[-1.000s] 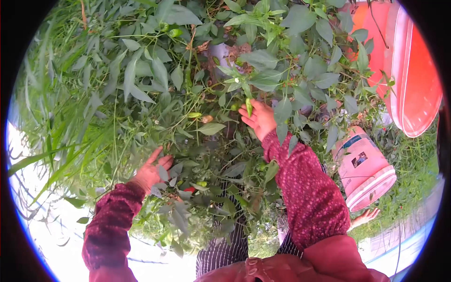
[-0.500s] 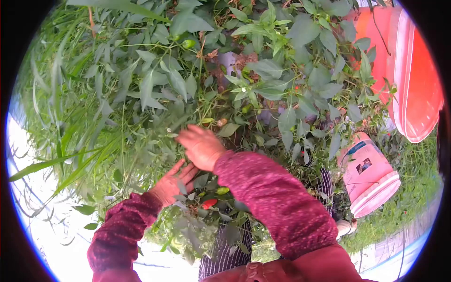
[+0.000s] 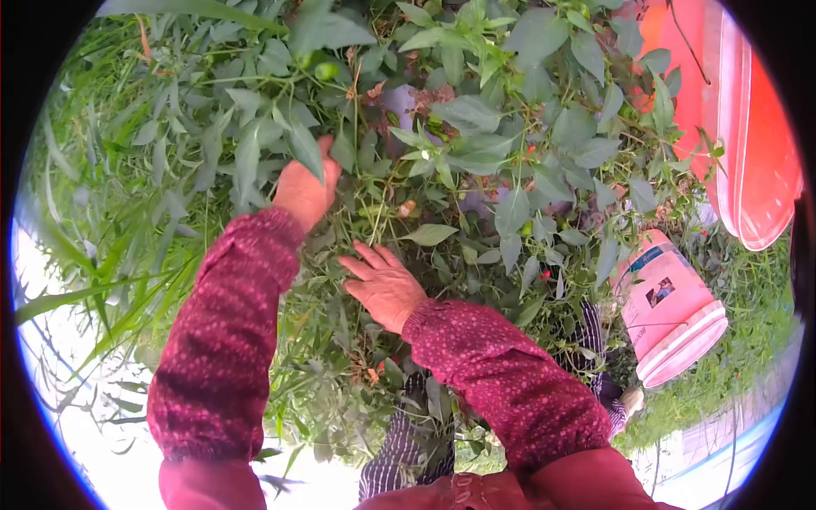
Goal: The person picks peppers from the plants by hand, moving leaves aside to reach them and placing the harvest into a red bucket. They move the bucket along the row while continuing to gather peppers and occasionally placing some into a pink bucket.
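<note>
My left hand (image 3: pixel 308 189) reaches into the pepper plants (image 3: pixel 480 144) left of centre, its fingers partly hidden behind leaves; whether it holds anything does not show. Below and to the right of it, my right hand (image 3: pixel 384 285) lies on the foliage with its fingers spread and nothing in them. A green pepper (image 3: pixel 325 71) hangs above my left hand. Near the stems beyond my right hand sits a small orange-brown fruit (image 3: pixel 407 207). Lower down, something orange-red (image 3: pixel 374 374) shows among the leaves.
A large red bucket (image 3: pixel 731 127) stands at the upper right. Below it is a pink bucket (image 3: pixel 667 306) with a white rim and a label. Tall grass (image 3: pixel 93 161) grows along the left. My striped trouser legs (image 3: pixel 408 442) are under the plants.
My left hand has moved up and away from my body into the leaves. My right hand has shifted slightly down and right. The red pepper near my left hand earlier is no longer plainly visible.
</note>
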